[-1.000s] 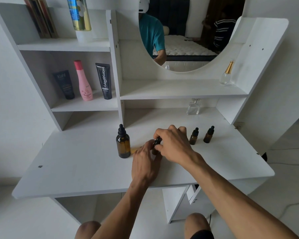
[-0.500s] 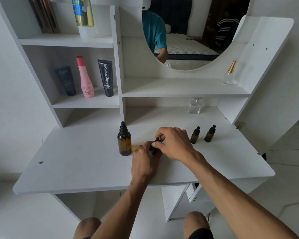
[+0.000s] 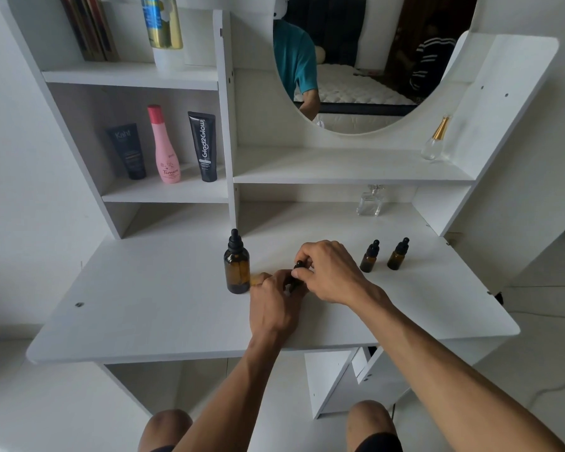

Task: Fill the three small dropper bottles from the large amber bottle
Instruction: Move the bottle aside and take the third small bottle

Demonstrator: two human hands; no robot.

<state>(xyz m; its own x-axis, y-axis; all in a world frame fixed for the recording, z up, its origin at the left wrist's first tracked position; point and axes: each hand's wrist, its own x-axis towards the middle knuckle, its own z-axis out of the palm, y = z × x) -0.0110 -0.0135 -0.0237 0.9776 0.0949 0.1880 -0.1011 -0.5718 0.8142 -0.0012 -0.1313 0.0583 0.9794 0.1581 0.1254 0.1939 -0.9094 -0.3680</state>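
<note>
head view: nearest are two bare knees, then the front edge of the white desk (image 3: 183, 324). over the middle of the desktop the left hand (image 3: 273, 305) has its fingers curled round the body of a small dropper bottle (image 3: 295, 278), which is mostly hidden between the hands and stands on or just above the surface. the right hand (image 3: 331, 272) reaches in from the right and pinches that bottle's black dropper cap (image 3: 298, 264) between thumb and forefinger. just left of the hands the large amber bottle (image 3: 236, 265) stands upright on the desk with its black dropper top on. to the right of the hands two more small dropper bottles (image 3: 370, 256) (image 3: 398, 254) stand capped, side by side and apart from each other. farther back a clear glass bottle (image 3: 369, 202) sits under the shelf, and a pink bottle (image 3: 163, 146) stands between two dark tubes in the left cubby.
</note>
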